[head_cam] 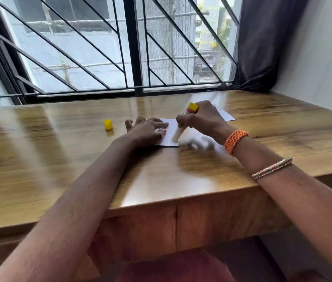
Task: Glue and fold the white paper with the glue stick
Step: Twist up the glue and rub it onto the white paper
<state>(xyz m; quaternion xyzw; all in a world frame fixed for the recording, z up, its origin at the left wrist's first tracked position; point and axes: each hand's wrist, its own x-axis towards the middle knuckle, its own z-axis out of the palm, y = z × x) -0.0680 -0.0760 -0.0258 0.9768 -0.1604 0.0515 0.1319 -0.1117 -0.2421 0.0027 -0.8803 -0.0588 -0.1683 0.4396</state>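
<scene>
A small white paper (171, 129) lies on the wooden table (79, 159). My left hand (147, 130) rests flat on its left part, fingers spread, pinning it down. My right hand (199, 119) grips a glue stick (178, 134) with a yellow and red end, tilted so its white tip touches the paper near the lower right corner. The yellow cap (108, 124) of the glue stick stands apart on the table, to the left of my left hand.
Another white paper (225, 115) lies behind my right hand. A barred window (132, 47) runs along the table's far edge. A dark curtain (267, 41) hangs at the back right, next to a white wall.
</scene>
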